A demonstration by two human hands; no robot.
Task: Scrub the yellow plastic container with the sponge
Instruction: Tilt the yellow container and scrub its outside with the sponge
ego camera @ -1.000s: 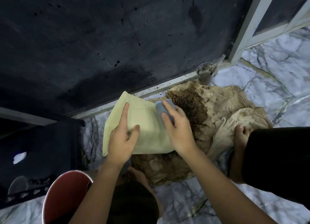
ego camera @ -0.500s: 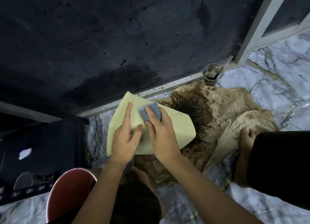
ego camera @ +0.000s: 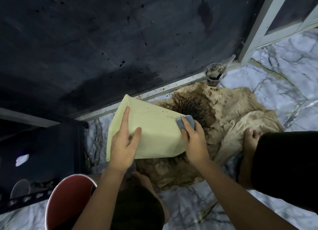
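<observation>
Sponge (ego camera: 186, 123) now rightward on speckled container (ego camera: 154, 135)

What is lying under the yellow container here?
A stained brown cloth spreads on the marble floor beneath the container, dark debris showing past its right edge. Whether the container touches the cloth, and what lies directly beneath it, is hidden.

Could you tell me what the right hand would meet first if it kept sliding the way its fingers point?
Probably the dark stain on the cloth, just past the container edge where the right hand presses the sponge; depth is unclear.
</observation>
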